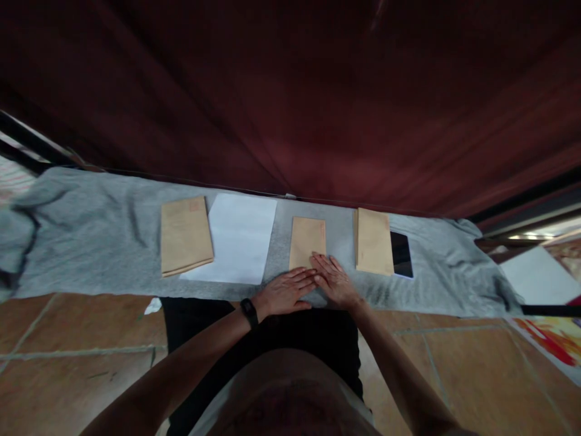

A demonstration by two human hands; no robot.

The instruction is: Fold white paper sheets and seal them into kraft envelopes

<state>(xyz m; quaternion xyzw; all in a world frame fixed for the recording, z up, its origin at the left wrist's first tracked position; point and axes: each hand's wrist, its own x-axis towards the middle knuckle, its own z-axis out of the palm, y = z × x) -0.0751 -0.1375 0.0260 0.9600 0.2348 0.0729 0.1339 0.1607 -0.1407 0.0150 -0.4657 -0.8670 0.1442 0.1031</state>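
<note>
A single brown paper envelope lies in front of me on a grey cloth. Both hands rest on its near end. My left hand lies flat with fingers stretched to the right, across the envelope's near edge. My right hand is flat too, its fingers pointing forward and left over the near right corner. The fingertips of the two hands meet or overlap slightly. Neither hand grips anything. The near edge of the envelope is hidden beneath them.
Left of the envelope lie white paper sheets, partly under a stack of brown envelopes. To the right, another envelope stack partly covers a dark phone. The grey cloth covers a narrow surface before a dark red curtain.
</note>
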